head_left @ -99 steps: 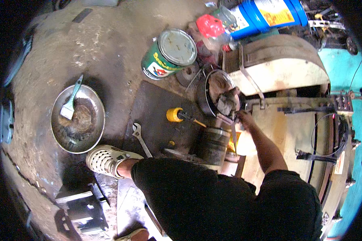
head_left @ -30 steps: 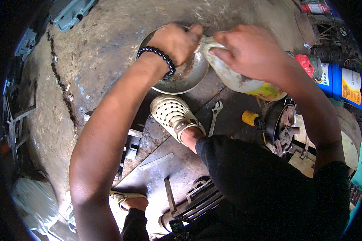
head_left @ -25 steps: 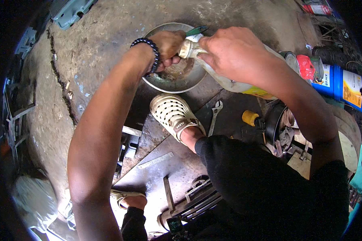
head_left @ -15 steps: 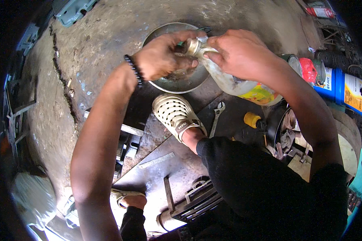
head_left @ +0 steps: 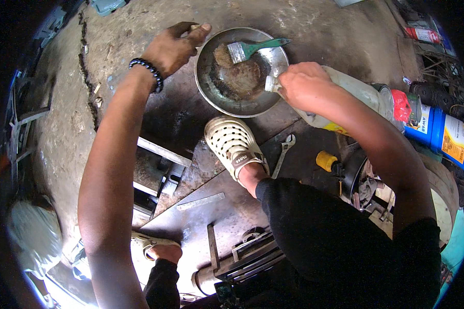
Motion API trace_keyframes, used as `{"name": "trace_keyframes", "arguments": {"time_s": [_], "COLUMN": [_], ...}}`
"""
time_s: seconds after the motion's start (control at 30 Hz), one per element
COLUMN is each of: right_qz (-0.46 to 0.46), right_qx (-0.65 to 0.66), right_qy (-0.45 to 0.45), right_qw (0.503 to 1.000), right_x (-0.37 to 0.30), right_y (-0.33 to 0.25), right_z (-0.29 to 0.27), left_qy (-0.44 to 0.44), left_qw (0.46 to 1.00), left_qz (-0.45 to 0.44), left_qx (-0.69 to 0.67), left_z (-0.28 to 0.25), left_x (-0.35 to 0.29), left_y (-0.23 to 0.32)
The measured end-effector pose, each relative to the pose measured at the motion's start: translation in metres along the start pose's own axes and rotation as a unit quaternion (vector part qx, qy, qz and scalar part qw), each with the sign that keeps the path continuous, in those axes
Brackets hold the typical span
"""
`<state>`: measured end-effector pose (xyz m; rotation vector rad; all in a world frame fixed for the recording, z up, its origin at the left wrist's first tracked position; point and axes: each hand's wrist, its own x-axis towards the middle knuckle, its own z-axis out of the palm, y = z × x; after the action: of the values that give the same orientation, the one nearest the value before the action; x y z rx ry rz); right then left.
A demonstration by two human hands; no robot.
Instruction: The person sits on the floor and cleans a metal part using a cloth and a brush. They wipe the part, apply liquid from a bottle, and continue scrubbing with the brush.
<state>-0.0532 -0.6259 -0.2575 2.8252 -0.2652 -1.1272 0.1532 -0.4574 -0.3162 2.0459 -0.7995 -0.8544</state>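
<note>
My right hand (head_left: 305, 86) is closed around the neck end of a large cloudy plastic jug (head_left: 357, 93). The jug lies tilted, its uncapped mouth (head_left: 271, 84) just over the right rim of a round metal basin (head_left: 203, 88). Inside the basin are a little dark liquid or grime and a paintbrush (head_left: 248, 50), whose green handle rests across the far right rim. Off the basin's upper left side, my left hand (head_left: 169, 51) is closed, pinching what looks like the jug's cap; only a small pale edge shows between thumb and fingers.
An adjustable wrench (head_left: 283, 154) lies below the basin, near my clog-clad foot (head_left: 232, 144). To the right stand a yellow-and-black object (head_left: 326, 160), blue buckets (head_left: 438, 129) and a red bag (head_left: 401, 105). Metal frames (head_left: 162, 152) lie at left.
My left hand has come away from the jug's neck toward the upper left, and the mouth is uncovered. My right hand has tipped the jug lower toward the basin. The brush is now visible.
</note>
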Motion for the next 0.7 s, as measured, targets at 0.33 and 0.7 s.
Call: {"name": "trace_keyframes", "arguments": {"time_s": [0.33, 0.7], "right_qz": [-0.004, 0.01], "right_qx": [-0.101, -0.204], "right_qy": [-0.089, -0.173], "right_qw": [0.991, 0.963], "right_x": [0.042, 0.067], "right_y": [-0.008, -0.028], "right_z": [0.02, 0.007], "left_qy": [0.03, 0.026], "left_qw": [0.999, 0.999], "left_qz": [-0.029, -0.044], "left_qx": [0.008, -0.019], "left_z": [-0.048, -0.049], "left_x": [-0.036, -0.061], "left_y": [-0.027, -0.045]}}
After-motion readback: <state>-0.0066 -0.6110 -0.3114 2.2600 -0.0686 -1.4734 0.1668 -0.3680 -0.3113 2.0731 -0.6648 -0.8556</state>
